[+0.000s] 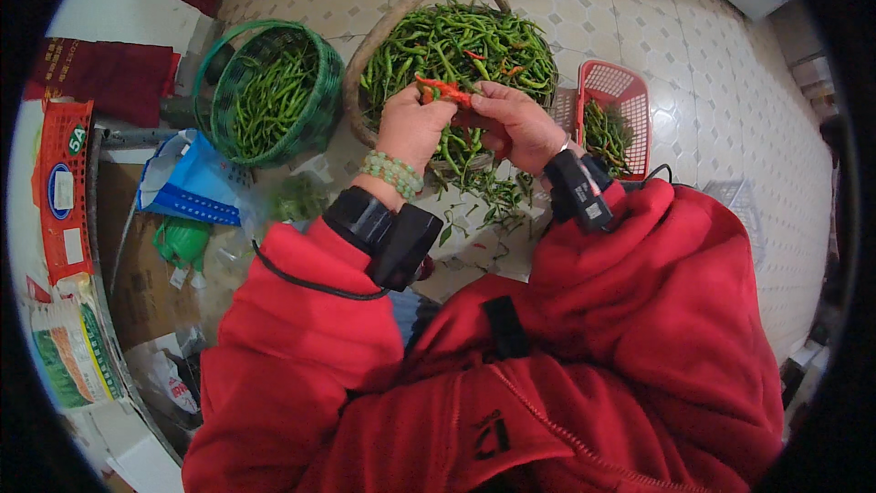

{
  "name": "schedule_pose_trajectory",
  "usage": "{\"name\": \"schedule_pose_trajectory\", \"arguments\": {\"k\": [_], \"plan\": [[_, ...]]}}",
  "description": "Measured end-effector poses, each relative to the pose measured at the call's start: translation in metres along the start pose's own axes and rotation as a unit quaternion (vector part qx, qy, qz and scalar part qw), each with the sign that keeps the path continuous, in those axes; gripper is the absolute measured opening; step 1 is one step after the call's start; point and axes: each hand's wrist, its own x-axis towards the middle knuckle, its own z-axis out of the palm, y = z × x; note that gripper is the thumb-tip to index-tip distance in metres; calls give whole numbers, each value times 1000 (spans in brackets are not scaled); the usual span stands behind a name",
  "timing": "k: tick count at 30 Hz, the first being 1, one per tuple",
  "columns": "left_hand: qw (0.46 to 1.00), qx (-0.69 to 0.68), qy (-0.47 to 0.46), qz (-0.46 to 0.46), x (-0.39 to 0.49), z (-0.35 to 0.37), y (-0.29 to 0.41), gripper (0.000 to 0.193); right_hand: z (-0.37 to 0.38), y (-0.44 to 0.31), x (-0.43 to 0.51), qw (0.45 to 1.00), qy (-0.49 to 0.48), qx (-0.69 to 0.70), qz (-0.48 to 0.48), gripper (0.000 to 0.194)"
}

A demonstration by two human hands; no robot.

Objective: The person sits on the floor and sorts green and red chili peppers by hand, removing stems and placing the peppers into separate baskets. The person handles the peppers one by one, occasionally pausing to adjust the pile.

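Note:
My left hand (414, 124) and my right hand (518, 124) meet over a large round basket (354, 79) heaped with green chili peppers (445, 34). Several red chili peppers (441, 90) are gripped in my left hand, their tips pointing up and left. The thumb and fingers of my right hand pinch the right end of this bunch. A few red peppers lie among the green ones in the basket. Below my right palm something reddish shows, too hidden to name.
A green woven basket (328, 92) of green peppers stands at left, a red plastic basket (642, 127) with small peppers at right. Pepper scraps (503, 202) lie on the tiled floor nearer me. Farther left are a blue bag (188, 178) and a red plastic crate (66, 219).

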Motion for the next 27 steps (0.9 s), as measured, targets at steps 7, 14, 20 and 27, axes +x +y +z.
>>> {"name": "schedule_pose_trajectory", "arguments": {"k": [7, 14, 20, 27], "plan": [[994, 103, 3, -37, 2, -1, -7, 11, -2, 19, 14, 997, 73, 8, -3, 8], [994, 32, 104, 10, 13, -4, -20, 12, 5, 26, 22, 975, 101, -130, -148, 11], [987, -43, 144, 49, 19, -13, -12, 13, -17, 26, 39, 991, 112, -17, -66, 14], [983, -159, 92, 3, 9, -9, 3, 11, -80, 14, 105, 777, 310, -524, -162, 33]]}}
